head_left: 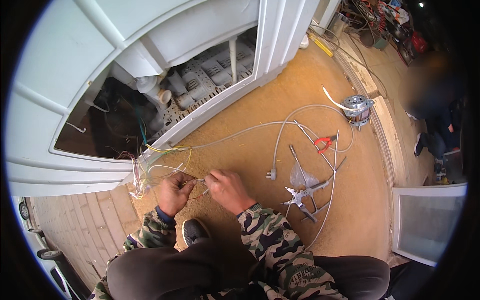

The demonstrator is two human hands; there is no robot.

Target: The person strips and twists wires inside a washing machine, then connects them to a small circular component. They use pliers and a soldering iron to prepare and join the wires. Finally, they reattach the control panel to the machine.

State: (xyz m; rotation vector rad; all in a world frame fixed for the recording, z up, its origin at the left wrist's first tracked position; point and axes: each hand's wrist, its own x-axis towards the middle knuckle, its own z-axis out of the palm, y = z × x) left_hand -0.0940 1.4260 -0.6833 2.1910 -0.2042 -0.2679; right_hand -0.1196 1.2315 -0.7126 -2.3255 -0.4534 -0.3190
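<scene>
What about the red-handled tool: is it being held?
No, the tool lies on the floor, apart from left hand and right hand.

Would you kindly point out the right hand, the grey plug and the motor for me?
Right hand (228, 190): head view, on the back of the hand.
Grey plug (273, 174): head view, on its body, behind the pins.
Motor (357, 115): head view, on its side, around the middle.

Left hand (175, 194), right hand (228, 190), both pinching

Wire ends (200, 180) too small for me right now, person (440, 102) at right blurred, white cabinet (117, 52) cut off up top.
</scene>
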